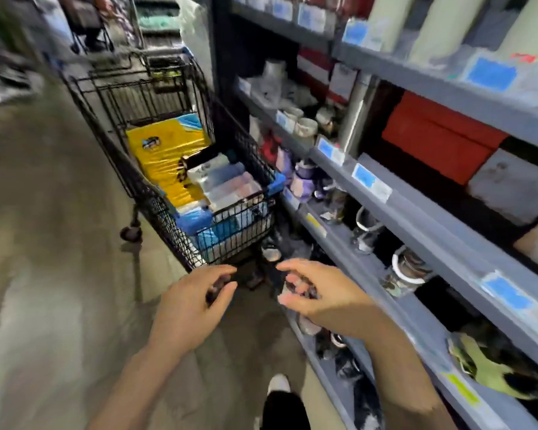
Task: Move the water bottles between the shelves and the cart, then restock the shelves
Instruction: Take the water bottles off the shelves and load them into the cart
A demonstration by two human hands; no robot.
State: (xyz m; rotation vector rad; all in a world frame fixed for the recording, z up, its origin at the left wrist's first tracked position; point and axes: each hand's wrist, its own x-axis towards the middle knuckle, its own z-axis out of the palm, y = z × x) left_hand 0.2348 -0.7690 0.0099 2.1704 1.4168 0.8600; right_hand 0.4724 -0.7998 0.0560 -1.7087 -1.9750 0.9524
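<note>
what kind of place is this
Most likely a retail store aisle: grey shelves carry blue price labels and stock such as mugs, and a black wire shopping cart loaded with goods stands beside them.

I am looking into a shop aisle. On my right stand grey metal shelves (416, 193) with blue and white price labels (367, 178) along their front edges. The shelves carry goods in rows: mugs (305, 127), red boxes (438, 135) and tall pale cylinders (432, 23) on the top level. A black wire shopping cart (168, 169) with wheels stands on the bare concrete floor (44, 243) beside the shelves, and it is full of packaged goods, among them a yellow pack (165, 150).
</note>
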